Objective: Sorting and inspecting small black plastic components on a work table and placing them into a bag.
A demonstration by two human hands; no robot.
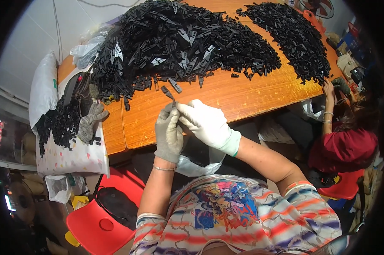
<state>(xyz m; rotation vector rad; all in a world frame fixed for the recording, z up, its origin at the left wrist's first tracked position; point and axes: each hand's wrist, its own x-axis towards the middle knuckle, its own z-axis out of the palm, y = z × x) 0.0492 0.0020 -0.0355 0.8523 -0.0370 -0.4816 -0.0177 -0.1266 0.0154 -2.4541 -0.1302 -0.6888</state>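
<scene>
My left hand (168, 134), in a grey glove, and my right hand (205, 122), in a white glove, meet over the near edge of the wooden table (243, 95). Together they pinch a small black plastic part (169, 94) that sticks up from the fingertips. Just beyond lies a big heap of the same black plastic parts (170, 42), with a few loose ones scattered near my hands. A white plastic bag (196, 163) hangs below my hands at the table edge.
A second heap of black parts (292, 36) lies at the far right, where another person in a red top (343, 148) works. On the left, a white sack (72, 157) carries more black parts, a spare grey glove (89, 122) and a dark tool. A red chair (100, 221) stands lower left.
</scene>
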